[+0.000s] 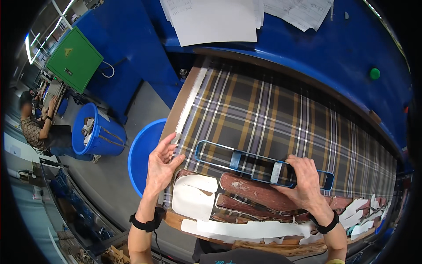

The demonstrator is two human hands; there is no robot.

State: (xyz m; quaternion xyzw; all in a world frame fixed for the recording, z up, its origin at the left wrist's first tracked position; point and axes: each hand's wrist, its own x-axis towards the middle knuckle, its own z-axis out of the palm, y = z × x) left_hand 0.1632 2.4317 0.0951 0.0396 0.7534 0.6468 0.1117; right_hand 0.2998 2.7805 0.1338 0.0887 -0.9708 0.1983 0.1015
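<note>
A long, narrow blue metal cutting die [244, 163] with rounded ends and cross braces lies on the plaid fabric [237, 110]. My right hand [303, 182] grips the die near its right end, fingers over the far side and thumb on the near side. At the fabric's left edge, my left hand [162, 163] is open, its fingers spread and its thumb pointing to the right, close to the white selvedge [193, 99]. Just in front of the die lie white cut scraps [193, 196] and worn reddish-brown strips [259, 191].
A blue machine [299, 48] with a green button [374, 73] rises behind the fabric, papers [215, 22] on its front. Blue bins [147, 154] stand to the left. Farther left, another person [37, 123] sits near a green electrical box [75, 59].
</note>
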